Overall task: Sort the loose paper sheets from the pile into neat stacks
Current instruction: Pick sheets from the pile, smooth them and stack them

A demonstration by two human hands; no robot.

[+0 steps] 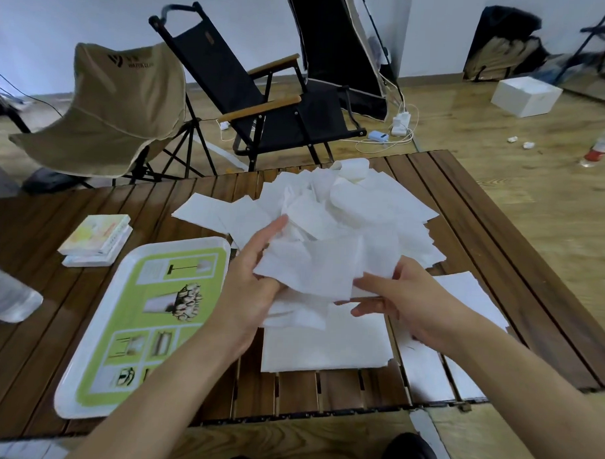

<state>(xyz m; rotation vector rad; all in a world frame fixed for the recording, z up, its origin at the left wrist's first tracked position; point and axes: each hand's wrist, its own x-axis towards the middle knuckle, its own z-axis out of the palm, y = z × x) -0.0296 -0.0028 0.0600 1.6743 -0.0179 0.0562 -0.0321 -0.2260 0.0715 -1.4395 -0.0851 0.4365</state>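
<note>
1. The left hand [254,286] and right hand [405,301] both grip a bunch of white sheets [320,267] above the slatted table [33,340].
2. The loose pile [346,203] lies at 12 o'clock from the hands.
3. A neat stack [324,347] sits at 6 o'clock, and a second stack [470,297] at 3 o'clock.
4. A green tray [191,241] lies at 9 o'clock.

The pile [350,203] is lying at the bench's [33,323] far middle, a stack [324,347] sitting before it, sheets [313,267] hanging between them, a second stack [473,293] lying rightward. A tray [99,325] is resting at left, books [95,235] sitting behind it. An armchair [251,90] is standing behind the bench.
</note>
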